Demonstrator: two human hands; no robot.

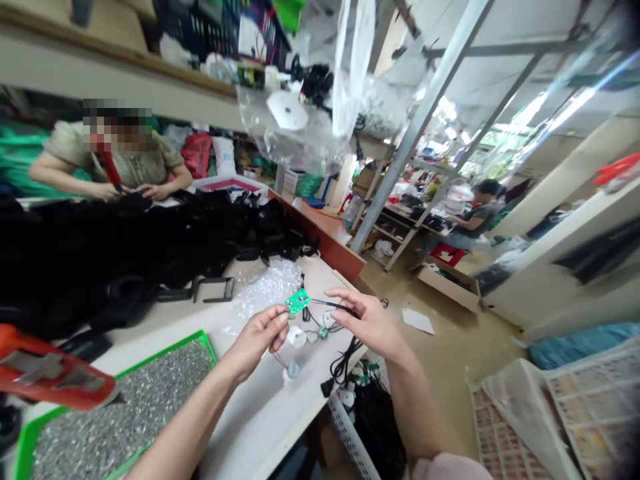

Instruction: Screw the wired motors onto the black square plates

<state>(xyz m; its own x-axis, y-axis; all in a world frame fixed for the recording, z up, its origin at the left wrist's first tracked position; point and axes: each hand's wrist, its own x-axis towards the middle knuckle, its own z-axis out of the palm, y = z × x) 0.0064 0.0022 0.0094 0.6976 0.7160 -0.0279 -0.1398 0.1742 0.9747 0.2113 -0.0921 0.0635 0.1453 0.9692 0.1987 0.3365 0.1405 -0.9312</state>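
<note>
Circuit board (299,302) — corner hidden by left hand (256,341); components too sm. to ID. Black cable (334,305) — end nr. board too sm. to tell if joined; part hidden by right hand (376,325). Red-orange tool (50,377): blurred, cut off L edge. Green tray (206,340): cut off btm., part behind tool; metal bits (165,370) too sm. to tell apart. Black pile (100,260): cut off L, pcs. indistinct.

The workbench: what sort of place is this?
Probably an electronics assembly workshop: a green circuit board in the left hand, a green tray of small metallic pieces, and a co-worker beyond the workbench.
</note>
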